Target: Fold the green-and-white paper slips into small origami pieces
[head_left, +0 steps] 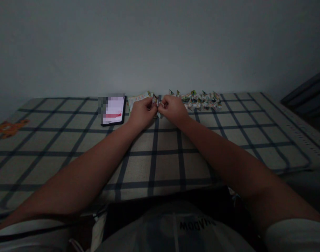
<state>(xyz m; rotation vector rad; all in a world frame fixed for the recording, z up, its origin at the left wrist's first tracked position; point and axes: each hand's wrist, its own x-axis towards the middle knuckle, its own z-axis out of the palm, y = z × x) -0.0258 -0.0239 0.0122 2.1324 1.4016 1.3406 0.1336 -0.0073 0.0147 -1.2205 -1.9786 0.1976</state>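
My left hand [142, 111] and my right hand [175, 109] meet near the far edge of the table, fingertips pinched close together. Between them is a small folded piece of printed paper [159, 101], mostly hidden by the fingers. Just behind my left hand lie flat printed paper sheets [135, 99], with green and orange marks. To the right of my right hand, several pointed folded paper pieces [199, 101] sit in rows, close together. The dim light blurs the fine detail of the folds.
A tablet or phone [114, 110] with a lit screen rests left of the paper. The table wears a checked cloth [165, 161]. An orange figure [9, 128] shows at the far left. A plain wall [160, 45] stands right behind the table.
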